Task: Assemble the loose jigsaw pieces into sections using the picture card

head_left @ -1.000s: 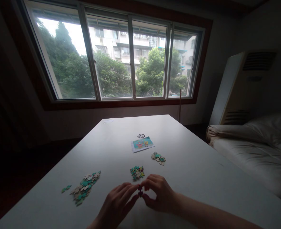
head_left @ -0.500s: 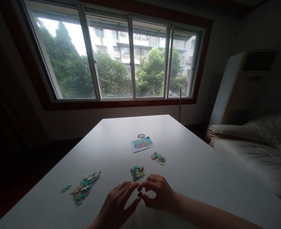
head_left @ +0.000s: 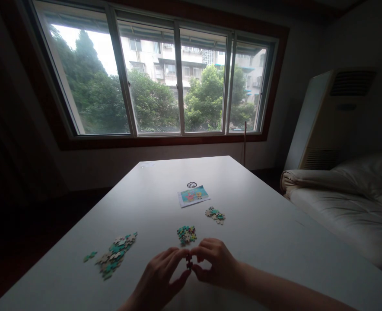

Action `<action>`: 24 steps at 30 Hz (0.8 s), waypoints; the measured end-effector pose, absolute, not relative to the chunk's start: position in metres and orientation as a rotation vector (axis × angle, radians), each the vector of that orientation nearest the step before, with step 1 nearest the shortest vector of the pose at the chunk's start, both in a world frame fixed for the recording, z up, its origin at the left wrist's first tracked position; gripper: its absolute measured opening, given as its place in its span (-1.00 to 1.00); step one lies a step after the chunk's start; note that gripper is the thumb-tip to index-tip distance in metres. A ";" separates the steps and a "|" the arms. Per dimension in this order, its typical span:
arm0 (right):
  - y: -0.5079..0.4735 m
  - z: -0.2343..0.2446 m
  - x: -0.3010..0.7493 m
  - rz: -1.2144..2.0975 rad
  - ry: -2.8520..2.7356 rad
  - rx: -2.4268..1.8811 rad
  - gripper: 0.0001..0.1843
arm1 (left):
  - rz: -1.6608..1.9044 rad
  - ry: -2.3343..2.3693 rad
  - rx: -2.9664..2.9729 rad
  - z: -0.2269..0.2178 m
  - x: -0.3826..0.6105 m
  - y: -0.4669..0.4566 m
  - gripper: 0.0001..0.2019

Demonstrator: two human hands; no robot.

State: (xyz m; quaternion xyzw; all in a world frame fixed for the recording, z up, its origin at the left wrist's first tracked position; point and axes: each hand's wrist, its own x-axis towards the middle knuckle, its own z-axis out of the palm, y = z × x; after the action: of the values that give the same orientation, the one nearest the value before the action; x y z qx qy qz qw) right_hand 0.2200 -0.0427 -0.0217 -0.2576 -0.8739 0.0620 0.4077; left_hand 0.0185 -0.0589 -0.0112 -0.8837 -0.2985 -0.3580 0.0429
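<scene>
Both my hands meet just above the white table near its front edge. My left hand and my right hand pinch small dark jigsaw pieces between their fingertips, held together. Just beyond them lies a small heap of teal and yellow pieces. Another small cluster sits further back to the right. A larger spread of teal and beige pieces lies to the left.
A small picture card and a dark ring-shaped object lie mid-table. A couple of loose teal pieces sit at the far left. A white sofa stands to the right, and a wide window is behind the table.
My fingertips have shifted slightly around the dark pieces, which sit a little lower between the hands. Everything on the table stays where it was.
</scene>
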 end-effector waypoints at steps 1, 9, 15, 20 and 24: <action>-0.043 -0.022 0.220 0.166 -2.205 -0.643 -0.78 | -1.094 -0.924 -2.706 -0.011 0.019 -0.059 -0.72; -0.043 -0.019 0.222 0.242 -2.234 -0.624 -0.83 | -1.068 -0.933 -2.710 -0.009 0.020 -0.061 -0.71; -0.041 -0.019 0.221 0.289 -2.206 -0.617 -0.87 | -1.054 -0.898 -2.731 -0.015 0.020 -0.060 -0.74; -0.042 -0.016 0.221 0.394 -2.162 -0.624 -0.93 | -1.000 -0.878 -2.760 -0.016 0.019 -0.059 -0.80; -0.045 -0.020 0.221 0.460 -2.130 -0.634 -0.84 | -0.989 -0.843 -2.741 -0.009 0.021 -0.059 -0.81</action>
State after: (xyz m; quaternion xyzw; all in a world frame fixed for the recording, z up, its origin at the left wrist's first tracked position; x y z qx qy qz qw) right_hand 0.2215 -0.0448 -0.0196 -0.2534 -0.8507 0.1837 0.4223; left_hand 0.0212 -0.0588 -0.0091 -0.9023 -0.2775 -0.3255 0.0542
